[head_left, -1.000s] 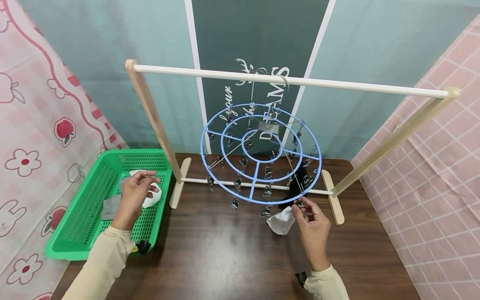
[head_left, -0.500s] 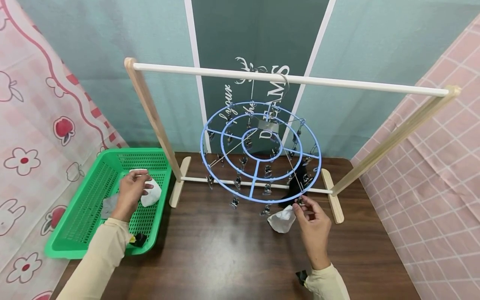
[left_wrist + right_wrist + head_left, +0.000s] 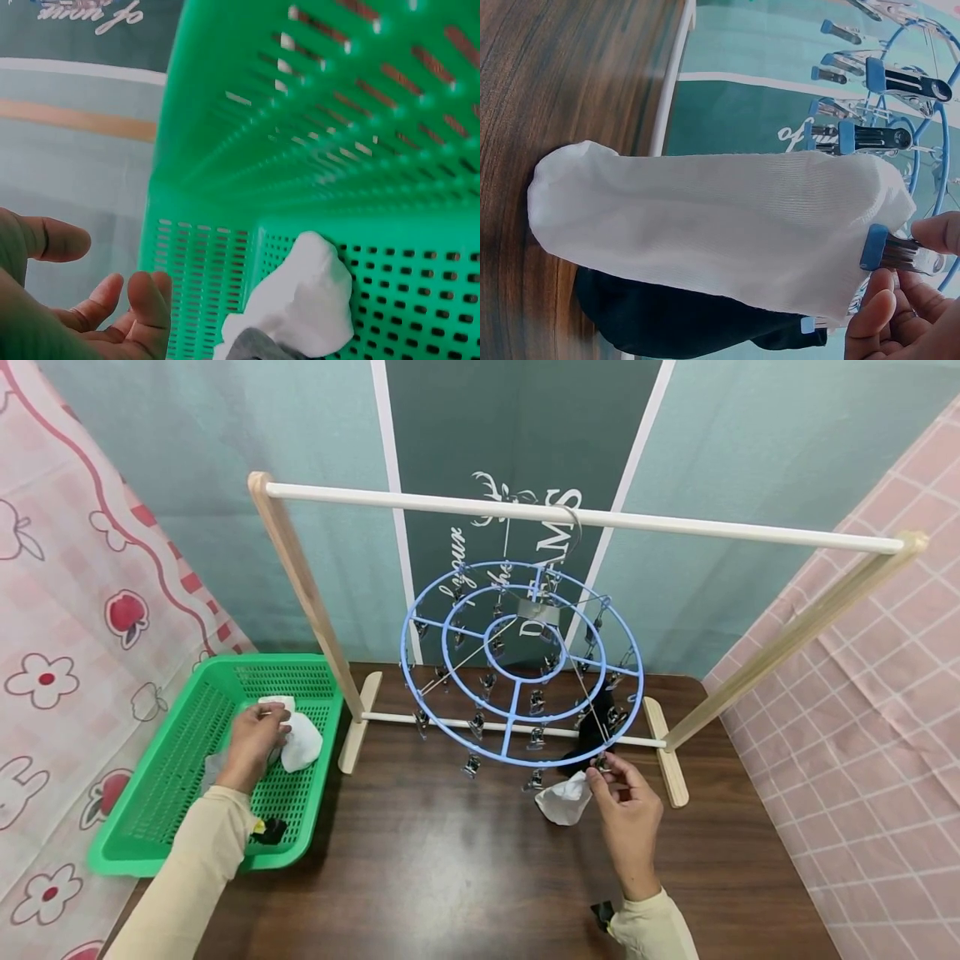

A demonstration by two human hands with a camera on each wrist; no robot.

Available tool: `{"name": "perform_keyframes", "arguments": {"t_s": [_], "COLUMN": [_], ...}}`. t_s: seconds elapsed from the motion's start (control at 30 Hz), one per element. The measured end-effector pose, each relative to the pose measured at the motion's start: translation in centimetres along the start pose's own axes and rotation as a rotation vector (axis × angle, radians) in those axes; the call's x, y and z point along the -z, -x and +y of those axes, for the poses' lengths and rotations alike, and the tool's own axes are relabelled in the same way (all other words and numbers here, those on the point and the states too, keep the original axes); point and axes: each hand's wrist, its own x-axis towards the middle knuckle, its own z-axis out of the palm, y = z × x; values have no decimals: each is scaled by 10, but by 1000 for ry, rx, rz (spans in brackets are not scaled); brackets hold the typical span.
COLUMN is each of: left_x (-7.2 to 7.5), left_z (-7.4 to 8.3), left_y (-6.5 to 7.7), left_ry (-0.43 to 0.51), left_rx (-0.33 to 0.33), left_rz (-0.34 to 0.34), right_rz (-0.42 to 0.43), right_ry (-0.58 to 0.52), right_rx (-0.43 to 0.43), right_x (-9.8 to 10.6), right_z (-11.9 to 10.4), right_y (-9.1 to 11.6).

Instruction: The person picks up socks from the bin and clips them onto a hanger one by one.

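My right hand [image 3: 630,814] pinches a metal clip [image 3: 904,253] with blue tips at the near right of the round blue hanger [image 3: 504,762]. That clip sits at the cuff of a white sock [image 3: 705,217], which hangs with its toe close over the table. Behind it hangs a black sock [image 3: 682,311]. My left hand [image 3: 253,743] is inside the green basket [image 3: 112,860], in the head view overlapping the white cloth [image 3: 302,745] there. In the left wrist view, its thumb and fingers are apart with nothing between them. A grey piece [image 3: 212,770] lies beside it, partly hidden.
The hanger hooks over the white bar [image 3: 450,505] of a wooden rack standing on the brown table [image 3: 420,877]. Several other clips [image 3: 536,739] dangle from its rings. The rack's left foot [image 3: 360,727] stands right beside the basket. Curtains close off the back and sides.
My left hand has moved lower and slightly left in the basket, closer to the cloth. The right hand stays at the clip, and the white sock hangs in the same spot.
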Motion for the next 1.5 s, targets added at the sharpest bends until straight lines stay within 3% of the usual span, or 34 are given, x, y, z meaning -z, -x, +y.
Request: {"name": "perform_keyframes", "arguments": {"t_s": [0.4, 0.8, 1.0, 1.33, 1.5], "left_x": [6, 8, 11, 12, 14], "left_z": [-11, -16, -13, -11, -16], "left_y": [-18, -32, -38, -45, -47], "left_ry": [11, 103, 78, 12, 13], "left_rx": [66, 121, 180, 353, 382], "left_rz": [22, -124, -201, -122, -121], "right_rz": [7, 14, 21, 19, 8], "right_ry": [-15, -34, -25, -30, -24], "right_rx": [10, -9, -24, -20, -15], "right_x": [1, 1, 1, 1, 0], "right_z": [2, 0, 1, 4, 3], "right_y": [-2, -1, 0, 0, -1]}}
